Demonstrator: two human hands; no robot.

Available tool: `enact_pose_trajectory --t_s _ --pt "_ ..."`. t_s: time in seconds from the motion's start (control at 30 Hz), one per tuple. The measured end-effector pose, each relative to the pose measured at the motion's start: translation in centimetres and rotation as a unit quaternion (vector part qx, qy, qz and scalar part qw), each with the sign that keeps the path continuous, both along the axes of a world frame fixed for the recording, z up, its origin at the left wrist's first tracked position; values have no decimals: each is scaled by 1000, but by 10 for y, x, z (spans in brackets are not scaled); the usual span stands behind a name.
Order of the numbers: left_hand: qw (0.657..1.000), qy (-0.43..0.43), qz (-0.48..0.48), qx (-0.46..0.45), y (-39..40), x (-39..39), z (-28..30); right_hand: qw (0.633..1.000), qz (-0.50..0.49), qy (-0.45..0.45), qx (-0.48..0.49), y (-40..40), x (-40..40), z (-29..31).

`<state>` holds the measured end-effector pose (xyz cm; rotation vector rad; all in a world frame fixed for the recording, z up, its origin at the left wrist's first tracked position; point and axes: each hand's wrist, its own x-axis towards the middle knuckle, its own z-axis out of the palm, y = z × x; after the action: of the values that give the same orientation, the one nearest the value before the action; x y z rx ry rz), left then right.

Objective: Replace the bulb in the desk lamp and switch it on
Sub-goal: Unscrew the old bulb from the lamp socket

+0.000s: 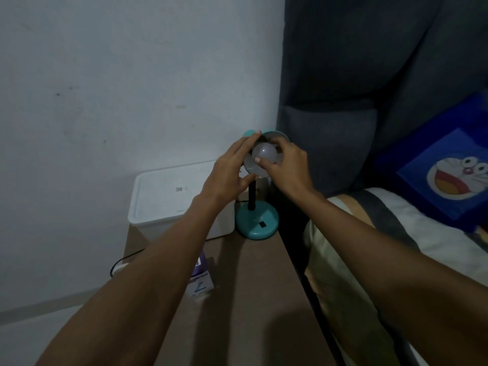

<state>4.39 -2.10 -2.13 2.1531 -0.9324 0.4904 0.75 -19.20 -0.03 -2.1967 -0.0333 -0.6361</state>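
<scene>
**Head view: both hands at the lamp shade**

Head camera looks down on a teal desk lamp (257, 223) standing at the far right corner of a brown table (248, 299). The right hand (286, 167) curls its fingers round the white bulb (264, 153) seated in the tilted shade (277, 135). The left hand (228, 171) grips the shade's left edge, thumb beneath. A white lidded box (169, 196) sits just left of the lamp; a small purple carton (202, 280) stands nearer.
</scene>
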Motion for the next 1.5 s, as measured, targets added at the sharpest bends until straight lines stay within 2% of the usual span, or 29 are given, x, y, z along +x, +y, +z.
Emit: enact_pose_trajectory --t_s 0.1,0.17,0.3,0.4,0.5,0.67,0.83,0.97,1.13,1.3,1.43,1.5 --pt "1000 5 -6 -12 1 1 -1 1000 -11 3 -19 5 3 -1" --pt "1000 12 -6 -15 2 2 -2 998 -15 17 -63 8 1 -3" --pt "1000 17 -14 -16 3 2 -2 988 9 -19 -155 7 -5 -8" --pt "1000 19 -16 -19 3 2 -1 993 14 -28 -111 5 -8 -11" --pt "1000 16 -17 -20 3 1 -1 998 -14 9 -59 6 -4 -9" --pt "999 22 -17 -32 4 0 -2 985 4 -2 -171 11 -5 -10" --pt "999 19 -21 -31 3 1 -5 997 -27 33 -62 12 -2 -10" --pt "999 20 -19 -35 3 0 -5 991 -10 32 -129 14 -5 -6" --pt "999 15 -19 -31 3 1 -6 998 -20 35 -53 15 -3 -8" --pt "999 16 -17 -31 4 -1 -5 994 -7 42 -102 16 -8 -9" --pt "999 10 -20 -28 3 -1 -5 997 -29 55 -48 17 -4 -8" --pt "999 5 -17 -27 3 0 -5 993 -34 64 -94 17 -2 -6"
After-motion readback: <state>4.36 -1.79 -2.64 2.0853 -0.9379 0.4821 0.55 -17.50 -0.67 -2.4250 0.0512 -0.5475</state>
